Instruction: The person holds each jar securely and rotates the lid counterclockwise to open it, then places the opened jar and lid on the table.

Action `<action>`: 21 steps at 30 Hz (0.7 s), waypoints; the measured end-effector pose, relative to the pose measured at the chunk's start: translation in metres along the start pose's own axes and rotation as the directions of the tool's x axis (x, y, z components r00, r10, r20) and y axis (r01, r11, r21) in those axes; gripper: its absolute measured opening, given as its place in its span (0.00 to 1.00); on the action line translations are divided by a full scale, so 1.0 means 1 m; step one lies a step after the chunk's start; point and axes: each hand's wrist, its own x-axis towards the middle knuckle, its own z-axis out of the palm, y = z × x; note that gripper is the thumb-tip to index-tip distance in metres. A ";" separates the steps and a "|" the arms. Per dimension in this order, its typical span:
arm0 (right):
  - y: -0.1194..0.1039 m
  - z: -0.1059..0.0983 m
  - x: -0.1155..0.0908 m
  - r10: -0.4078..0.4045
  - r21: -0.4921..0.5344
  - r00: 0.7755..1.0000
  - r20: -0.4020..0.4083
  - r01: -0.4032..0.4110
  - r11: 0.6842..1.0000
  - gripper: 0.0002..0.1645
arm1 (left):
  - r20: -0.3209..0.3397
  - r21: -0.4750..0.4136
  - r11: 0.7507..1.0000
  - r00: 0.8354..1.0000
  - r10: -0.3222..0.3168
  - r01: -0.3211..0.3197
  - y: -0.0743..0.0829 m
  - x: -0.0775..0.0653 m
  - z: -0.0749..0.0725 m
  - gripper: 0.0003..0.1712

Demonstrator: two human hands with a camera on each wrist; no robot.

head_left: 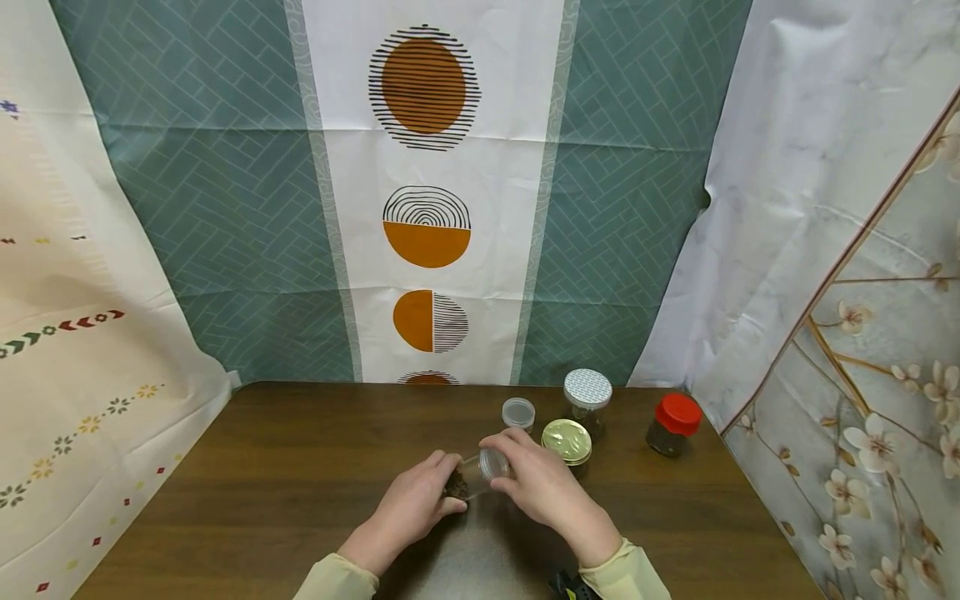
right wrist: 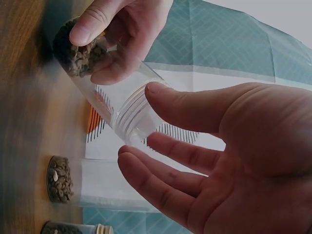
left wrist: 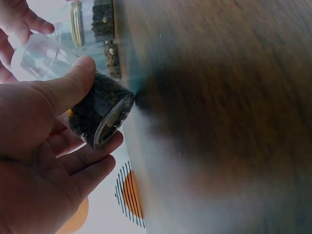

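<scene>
At the worktop's (head_left: 262,467) middle tilts a clear cylindrical jar (head_left: 474,478), brown pellets (right wrist: 84,61) gathered at its base; the left hand (head_left: 408,505) grips that end, the right hand (head_left: 542,482) pinches the ridged neck (right wrist: 132,116).

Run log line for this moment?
left hand: grips jar; right hand: around its ridged end; jar: tilted, brown pieces at base; red-lidded jar: upright, untouched

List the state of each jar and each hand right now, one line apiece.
Held jar: tilted, part-filled with brown pellets, capping unclear.
Left hand: grips that jar's body.
Right hand: holds its mouth end.
Small clear jar: upright, capping unclear.
Gold-lidded jar: upright, lid on.
Patterned-lid jar: upright, lid on.
Red-lidded jar: upright, lid on, dark contents.
</scene>
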 end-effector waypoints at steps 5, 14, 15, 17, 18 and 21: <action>0.000 0.000 0.000 0.058 0.042 0.998 0.002 -0.058 0.997 0.30 | 0.006 -0.010 1.000 1.000 -0.002 0.002 0.000 0.000 -0.001 0.31; -0.001 -0.003 0.001 0.143 0.051 0.990 0.012 -0.143 0.988 0.31 | 0.001 -0.005 1.000 1.000 -0.010 0.010 -0.001 -0.001 0.003 0.30; 0.000 -0.003 0.002 0.143 0.050 0.989 0.022 -0.144 0.988 0.31 | 0.002 -0.005 1.000 1.000 -0.012 0.012 -0.001 -0.001 0.004 0.30; 0.001 -0.003 0.002 0.145 0.045 0.989 0.033 -0.146 0.988 0.31 | 0.004 -0.003 1.000 1.000 -0.017 0.017 -0.001 -0.001 0.004 0.30; 0.001 -0.002 0.003 0.146 0.044 0.989 0.037 -0.147 0.988 0.31 | 0.002 -0.005 1.000 1.000 -0.017 0.017 -0.001 -0.001 0.005 0.30; 0.002 -0.002 0.003 0.147 0.035 0.988 0.038 -0.149 0.988 0.30 | -0.004 -0.007 1.000 1.000 -0.014 0.014 -0.001 -0.001 0.004 0.30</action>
